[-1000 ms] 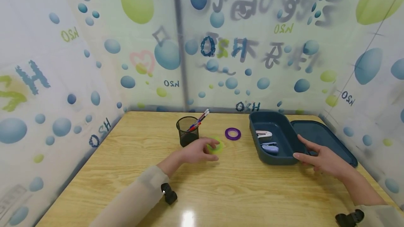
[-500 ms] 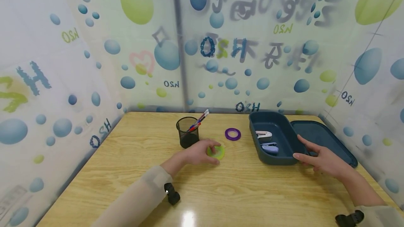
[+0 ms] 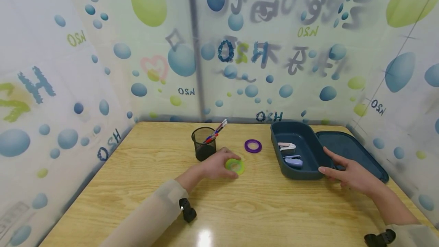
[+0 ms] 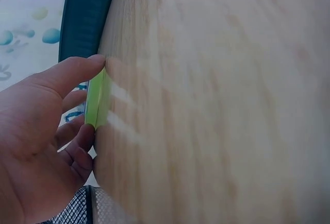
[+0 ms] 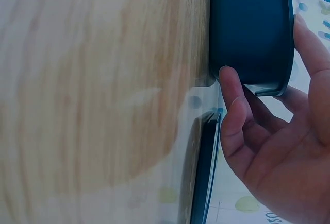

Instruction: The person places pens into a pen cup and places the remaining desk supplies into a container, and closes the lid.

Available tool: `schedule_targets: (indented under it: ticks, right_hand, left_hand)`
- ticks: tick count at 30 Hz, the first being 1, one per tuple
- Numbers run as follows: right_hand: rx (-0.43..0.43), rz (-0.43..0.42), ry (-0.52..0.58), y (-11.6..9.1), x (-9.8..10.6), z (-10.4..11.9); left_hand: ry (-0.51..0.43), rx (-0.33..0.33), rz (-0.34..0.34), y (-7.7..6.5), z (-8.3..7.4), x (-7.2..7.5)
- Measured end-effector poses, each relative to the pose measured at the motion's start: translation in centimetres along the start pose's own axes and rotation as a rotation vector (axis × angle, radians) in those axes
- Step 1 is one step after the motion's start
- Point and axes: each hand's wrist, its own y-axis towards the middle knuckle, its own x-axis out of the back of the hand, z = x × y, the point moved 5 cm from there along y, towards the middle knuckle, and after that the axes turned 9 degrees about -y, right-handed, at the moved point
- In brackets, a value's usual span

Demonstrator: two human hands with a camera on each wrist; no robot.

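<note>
My left hand (image 3: 216, 165) pinches a lime-green roll of tape (image 3: 235, 166) by its edges, thumb on the near side and fingers on the far side. In the left wrist view the green roll (image 4: 96, 96) shows edge-on between thumb and fingers, close to the tabletop. At the right, my right hand (image 3: 351, 172) holds the near right corner of a dark blue open box (image 3: 302, 174). Two small staplers lie in that box, a white one (image 3: 287, 147) and a lilac one (image 3: 293, 161). A purple roll of tape (image 3: 253, 146) lies flat between the left hand and the box.
Just behind the left hand stands a black mesh pen cup (image 3: 204, 144) with several pens (image 3: 216, 131) leaning in it. The box's dark blue lid (image 3: 356, 151) lies to the right, partly behind the right hand. A patterned curtain (image 3: 274, 48) borders the wooden table (image 3: 260, 209).
My left hand has moved slightly right and toward me, its fingers now at the edges of the green roll, which has shifted a little nearer. My right hand and the box stay put.
</note>
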Motion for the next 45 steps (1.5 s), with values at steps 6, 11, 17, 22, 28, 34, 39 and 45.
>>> schedule_targets:
  ticks: [6,11,17,22,28,34,39,45]
  right_hand:
    - [0.000,-0.008,-0.006,0.0,-0.1,-0.2]
    - [0.002,-0.005,0.005,0.0,-0.1,-0.2]
    - [0.003,-0.007,0.007,0.0,-0.2,-0.3]
    - [0.004,-0.004,0.009,0.0,-0.1,-0.4]
    - [-0.005,-0.003,0.009,0.1,-0.1,-0.4]
    - [-0.009,-0.009,0.003,0.1,0.0,-0.4]
    - [-0.011,-0.007,0.007,0.2,0.0,-0.6]
    - [-0.002,-0.015,0.008,0.3,-0.1,-0.4]
  left_hand:
    - [0.017,-0.020,0.012,0.2,-0.2,-0.1]
    - [0.027,-0.028,0.011,0.3,-0.3,-0.1]
    - [0.024,-0.022,-0.006,0.8,-0.6,-0.1]
    - [-0.032,-0.034,-0.022,1.7,-1.5,-0.3]
    - [-0.071,-0.051,-0.043,3.5,-3.3,-0.4]
    - [-0.048,-0.095,-0.059,5.7,-6.2,-0.5]
    - [-0.020,-0.131,-0.066,7.9,-8.4,-1.1]
    - [0.034,-0.145,-0.071,10.2,-10.7,-1.8]
